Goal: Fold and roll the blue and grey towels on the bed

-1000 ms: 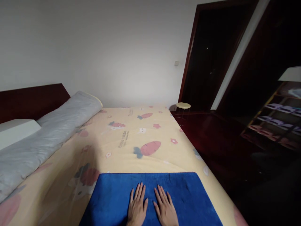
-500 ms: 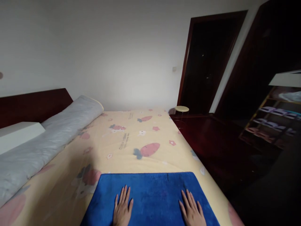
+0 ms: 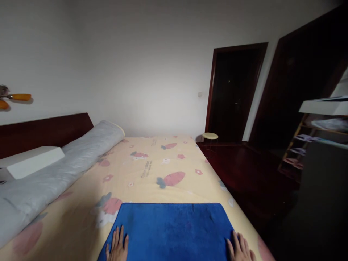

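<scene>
A blue plush mat (image 3: 171, 232) lies flat on the yellow carrot-print bed sheet (image 3: 152, 170) at the near edge. My left hand (image 3: 117, 248) rests palm down on the mat's left edge, fingers stretched out. At the mat's right edge my right hand (image 3: 240, 250) lies flat with its fingers apart, partly cut off by the frame's bottom. Neither hand holds anything.
A long grey rolled quilt (image 3: 59, 166) runs along the dark wooden headboard (image 3: 43, 130) at left, with a white box (image 3: 31, 161) on it. A round stool (image 3: 210, 136) stands by a dark doorway (image 3: 233, 94). A shelf rack (image 3: 310, 145) is at right.
Both hands have slid apart from the mat's middle to its left and right edges. The camera has tilted up and the view has drawn back.
</scene>
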A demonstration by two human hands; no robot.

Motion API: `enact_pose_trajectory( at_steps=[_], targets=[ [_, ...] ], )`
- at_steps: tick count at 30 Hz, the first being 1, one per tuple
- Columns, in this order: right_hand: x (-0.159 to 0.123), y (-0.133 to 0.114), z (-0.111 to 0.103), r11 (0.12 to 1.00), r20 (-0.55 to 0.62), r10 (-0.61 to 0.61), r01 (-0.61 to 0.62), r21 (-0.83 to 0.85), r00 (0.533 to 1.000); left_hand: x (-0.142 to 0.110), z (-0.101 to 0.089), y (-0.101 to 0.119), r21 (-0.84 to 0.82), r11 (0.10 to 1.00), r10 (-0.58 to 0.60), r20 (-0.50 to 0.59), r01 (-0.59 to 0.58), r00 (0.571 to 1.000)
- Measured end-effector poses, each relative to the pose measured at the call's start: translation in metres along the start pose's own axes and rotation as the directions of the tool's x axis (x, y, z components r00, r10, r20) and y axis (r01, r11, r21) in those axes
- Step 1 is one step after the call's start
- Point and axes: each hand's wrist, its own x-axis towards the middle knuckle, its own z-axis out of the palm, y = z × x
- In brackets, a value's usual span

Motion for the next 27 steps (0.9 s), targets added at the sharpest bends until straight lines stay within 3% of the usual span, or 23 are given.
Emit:
enact_pose_trajectory(
  at_steps=[2, 3, 6, 9, 12, 14, 17, 21, 27],
  targets=[
    [-0.005, -0.028, 0.0, 0.999, -0.026, -0.051, 0.051, 0.015, 0.998, -0.006, -0.007, 0.019, -0.008, 0.998, 0.055, -0.031, -0.055, 0.998],
    [-0.01, -0.048, 0.002, 0.991, -0.017, -0.132, 0.133, 0.025, 0.991, -0.011, -0.009, 0.034, -0.018, 0.995, 0.099, -0.046, -0.1, 0.994],
    [-0.033, -0.119, 0.016, 0.927, 0.07, -0.37, 0.363, 0.091, 0.926, -0.034, -0.007, 0.091, -0.1, 0.959, 0.261, -0.064, -0.266, 0.963],
    [-0.057, -0.178, 0.041, 0.865, 0.118, -0.493, 0.471, 0.175, 0.862, -0.062, 0.008, 0.148, -0.198, 0.901, 0.387, -0.034, -0.386, 0.921],
    [-0.07, -0.201, 0.063, 0.811, 0.116, -0.574, 0.543, 0.218, 0.811, -0.081, 0.029, 0.175, -0.243, 0.857, 0.477, 0.048, -0.453, 0.877],
    [-0.07, -0.197, 0.07, 0.801, 0.142, -0.591, 0.557, 0.221, 0.794, -0.084, 0.037, 0.173, -0.273, 0.828, 0.53, 0.094, -0.49, 0.843],
    [-0.067, -0.18, 0.066, 0.81, 0.201, -0.583, 0.545, 0.216, 0.787, -0.08, 0.035, 0.154, -0.289, 0.808, 0.564, 0.127, -0.513, 0.816],
    [-0.064, -0.161, 0.047, 0.861, 0.241, -0.507, 0.473, 0.187, 0.828, -0.074, 0.015, 0.129, -0.217, 0.879, 0.458, 0.133, -0.426, 0.879],
    [-0.055, -0.116, 0.026, 0.964, 0.185, -0.264, 0.265, 0.018, 0.947, -0.053, 0.002, 0.074, -0.066, 0.973, 0.229, 0.112, -0.223, 0.967]
  ],
)
